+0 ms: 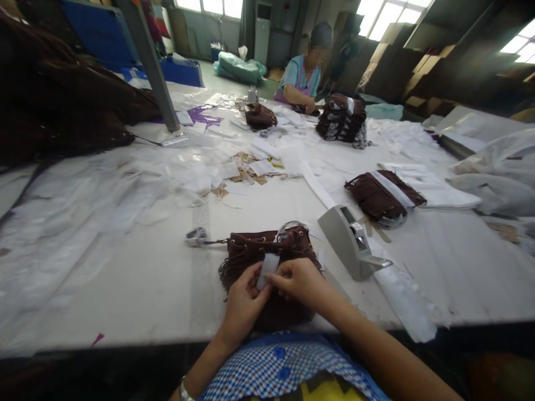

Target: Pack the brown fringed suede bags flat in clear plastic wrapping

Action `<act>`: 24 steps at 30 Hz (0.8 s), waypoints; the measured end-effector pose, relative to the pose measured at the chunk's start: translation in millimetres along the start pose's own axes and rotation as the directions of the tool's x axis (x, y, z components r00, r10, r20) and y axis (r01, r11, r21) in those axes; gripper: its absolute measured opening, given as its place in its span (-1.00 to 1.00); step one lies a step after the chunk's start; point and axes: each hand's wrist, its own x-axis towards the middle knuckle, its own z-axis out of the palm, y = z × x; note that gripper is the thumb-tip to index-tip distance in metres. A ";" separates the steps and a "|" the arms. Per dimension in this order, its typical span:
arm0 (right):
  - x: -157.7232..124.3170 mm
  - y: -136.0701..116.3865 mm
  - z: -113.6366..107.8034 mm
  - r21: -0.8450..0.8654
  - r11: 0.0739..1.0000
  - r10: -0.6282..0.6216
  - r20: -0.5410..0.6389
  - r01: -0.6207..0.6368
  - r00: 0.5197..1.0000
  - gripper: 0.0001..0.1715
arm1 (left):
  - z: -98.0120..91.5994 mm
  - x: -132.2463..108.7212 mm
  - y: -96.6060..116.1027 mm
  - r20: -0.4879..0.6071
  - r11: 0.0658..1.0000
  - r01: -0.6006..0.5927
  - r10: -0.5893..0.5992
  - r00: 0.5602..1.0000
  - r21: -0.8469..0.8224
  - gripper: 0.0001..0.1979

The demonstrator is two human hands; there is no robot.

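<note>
Pinching the white strip, we've got left hand and right hand both gripping it, right over the brown bag, tape dispenser nearby!

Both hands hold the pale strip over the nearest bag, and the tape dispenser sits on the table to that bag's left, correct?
Not quite: the head view shows the tape dispenser to the right of the nearest bag. The left hand and right hand do hold the pale strip over that bag.
</note>
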 end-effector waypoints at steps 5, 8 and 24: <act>0.9 11.6 -2.4 0.050 0.997 0.053 -0.015 -0.052 0.998 -0.53 | -0.6 -2.1 12.8 0.035 0.997 0.049 -0.047 0.998 -0.066 -0.48; 0.1 22.2 -2.4 0.315 0.949 -0.010 0.126 -0.031 0.992 -0.57 | -2.8 -3.2 17.0 0.062 0.991 0.095 -0.089 0.994 -0.098 -0.45; 2.8 14.1 10.9 0.169 0.981 -0.102 0.019 0.097 0.995 -0.73 | -1.1 -3.1 17.9 0.097 0.988 0.136 -0.129 0.987 -0.069 -0.43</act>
